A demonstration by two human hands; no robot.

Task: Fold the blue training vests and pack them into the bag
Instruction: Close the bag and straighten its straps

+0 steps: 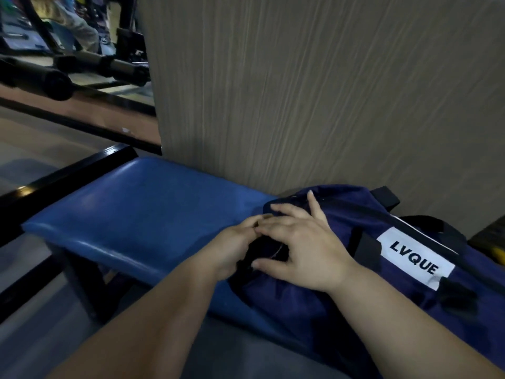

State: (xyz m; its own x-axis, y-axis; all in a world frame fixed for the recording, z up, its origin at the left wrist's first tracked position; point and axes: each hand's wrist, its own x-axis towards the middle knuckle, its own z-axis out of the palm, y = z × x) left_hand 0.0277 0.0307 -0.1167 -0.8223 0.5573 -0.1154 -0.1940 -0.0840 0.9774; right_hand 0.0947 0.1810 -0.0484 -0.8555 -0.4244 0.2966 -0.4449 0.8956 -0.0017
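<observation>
Head view, bag [314, 310] lengthwise along bench [136, 201], its end pointing left

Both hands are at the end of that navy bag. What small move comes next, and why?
Probably a short pull by the left hand at the end of the bag: its fingers pinch something small there, perhaps a zip tab, though I cannot tell. The right hand lies spread on the fabric, bracing it.

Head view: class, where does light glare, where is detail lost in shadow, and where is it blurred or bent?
Head view: soft sheen on the blue bench; folds of the bag sink into shadow; its white label reads clearly; the top-left background is blurred; the wide lens tilts the wall panel.
</observation>
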